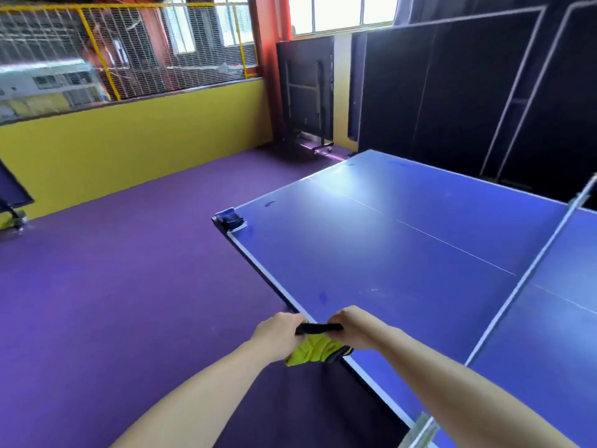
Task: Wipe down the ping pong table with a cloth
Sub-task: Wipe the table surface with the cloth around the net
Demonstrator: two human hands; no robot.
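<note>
A blue ping pong table (pixel 403 253) with white edge lines fills the right half of the view, and its net (pixel 529 279) runs down the right side. A yellow-green cloth with a black edge (pixel 315 349) hangs at the table's near side edge. My left hand (pixel 279 331) grips the cloth's black edge on the left. My right hand (pixel 350 326) grips the same edge on the right. The black edge is stretched between the two hands, just over the table's white border. Dark smudges mark the table top.
A dark folded item (pixel 231 219) lies on the table's far left corner. Folded-up tables (pixel 468 92) stand upright behind, and one on wheels (pixel 308 95) is by the yellow wall. Purple floor (pixel 113 270) spreads to the left.
</note>
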